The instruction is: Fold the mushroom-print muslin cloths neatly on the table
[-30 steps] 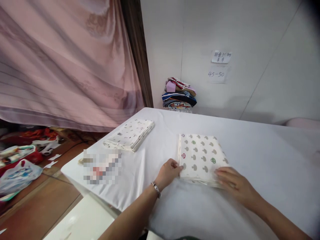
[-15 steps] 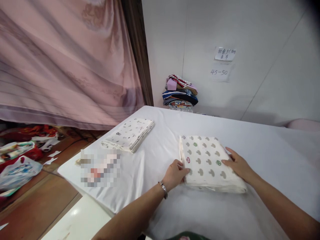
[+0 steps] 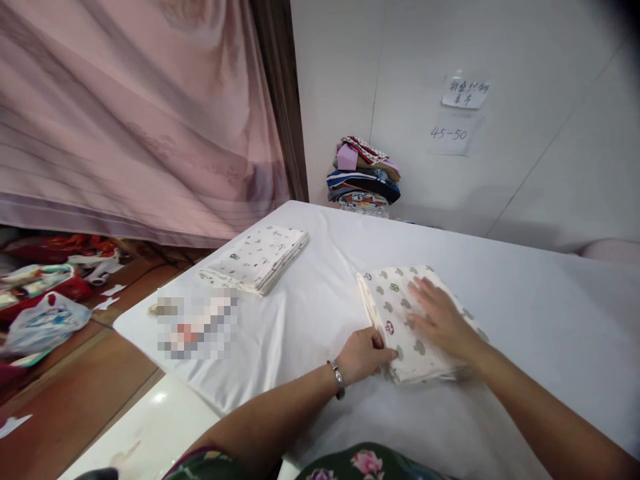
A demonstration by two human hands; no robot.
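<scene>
A folded cream cloth with a mushroom print (image 3: 407,347) lies on the white-covered table (image 3: 320,280) in front of me. My left hand (image 3: 365,355) pinches its near left corner, thumb on top and fingers at the edge. Over the cloth's right half, my right hand (image 3: 443,320) rests with fingers spread, slightly blurred by motion. Farther left sits a stack of folded white cloth with a small dark print (image 3: 260,260), which neither hand touches.
A pixelated patch (image 3: 197,325) covers something near the table's left edge. Behind the table a pile of folded fabrics (image 3: 364,177) stands against the wall. A pink curtain (image 3: 150,120) hangs at left, above plastic bags (image 3: 47,323) on the floor. Paper notes (image 3: 465,93) are on the wall.
My right hand has moved from the cloth's right edge onto its top, fingers now spread. The left hand stays at the near left corner. The view has shifted slightly.
</scene>
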